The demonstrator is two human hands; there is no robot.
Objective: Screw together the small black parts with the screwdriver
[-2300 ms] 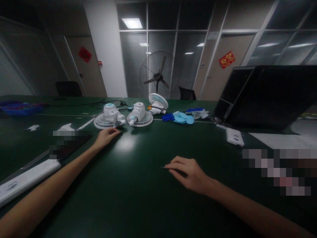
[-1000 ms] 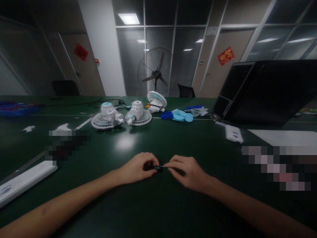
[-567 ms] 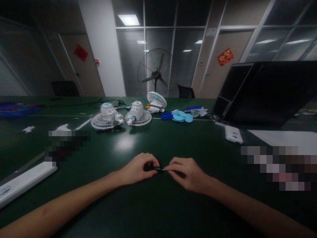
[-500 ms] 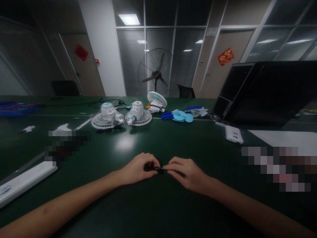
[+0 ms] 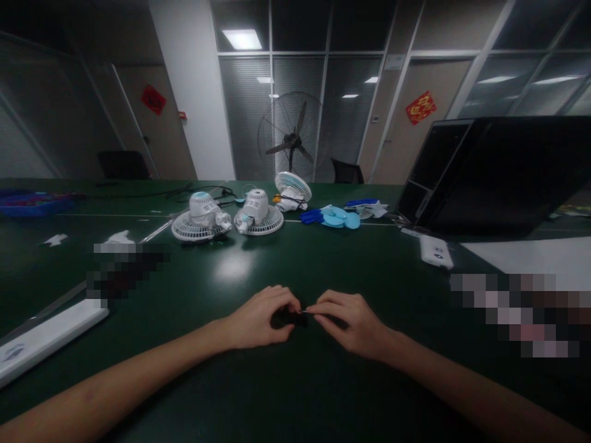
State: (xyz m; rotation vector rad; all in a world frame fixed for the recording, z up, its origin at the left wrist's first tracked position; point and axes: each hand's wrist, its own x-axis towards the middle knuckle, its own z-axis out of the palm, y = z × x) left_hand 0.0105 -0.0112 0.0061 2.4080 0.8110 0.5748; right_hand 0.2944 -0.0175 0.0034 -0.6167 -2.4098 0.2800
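My left hand (image 5: 263, 317) is curled above the green table, thumb and index finger bent around a small dark piece (image 5: 299, 319) whose kind I cannot make out. Against the dark tabletop its outline is mostly lost, and my fingers hide part of it. Opposite it, my right hand (image 5: 353, 323) has its fingertips pinched on a small, thin, light-coloured piece (image 5: 305, 311). That piece points left and reaches the tip of my left index finger. Only a narrow gap separates the two hands.
White fan heads (image 5: 201, 218) lie on the green table (image 5: 240, 381) farther back, beside blue fan blades (image 5: 340, 216). A large black case (image 5: 508, 175) stands right, near a white box-like object (image 5: 436, 251). A long white bar (image 5: 50, 341) lies left; a blue tray (image 5: 37, 206) sits behind.
My left thumb has moved down, widening its gap from the index finger. The thin light piece now sits at the left index fingertip. The right hand has shifted only slightly.
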